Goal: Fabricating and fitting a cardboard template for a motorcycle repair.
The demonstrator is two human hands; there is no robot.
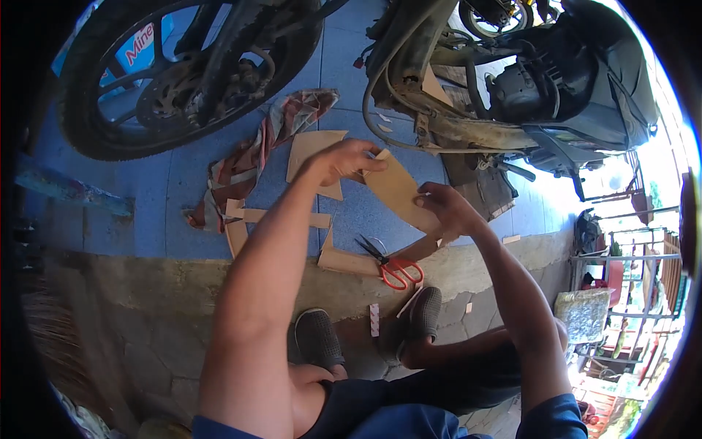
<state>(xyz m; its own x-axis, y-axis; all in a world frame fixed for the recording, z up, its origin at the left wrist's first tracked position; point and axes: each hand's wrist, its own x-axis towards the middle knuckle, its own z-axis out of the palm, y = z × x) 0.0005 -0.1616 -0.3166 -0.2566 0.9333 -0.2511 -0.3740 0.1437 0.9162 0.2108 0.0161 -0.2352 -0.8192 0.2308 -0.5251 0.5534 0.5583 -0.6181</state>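
The blue tiled floor (344, 66) spreads widest, its far part hidden under the stripped motorcycle (614, 95), which the upper edge cuts off. A black-tyred wheel (175, 99) fills the upper left, also cut by that edge; whether it belongs to the same machine I cannot tell. A crumpled checked cloth (248, 157) lies below it, partly behind the left forearm (270, 252). Through the spokes shows a blue box (139, 51), mostly hidden. Beside the motorcycle, a brown sheet (468, 179) sits in shadow, its material hard to make out. The tan card piece (398, 192) slants above the floor between the two hands: the left grip (347, 162) pinches its upper end between thumb and fingers, and the right grip (447, 211) pinches its lower right edge, the fingers behind being hidden. A flat card offcut (307, 154) lies under the left hand, partly covered by it. Two dark shoes (318, 333) stand below the floor's edge. Open scissors (385, 261) with red-orange handles rest across narrow card strips (351, 261). Smallest are pale scraps (384, 128), too small to read clearly.
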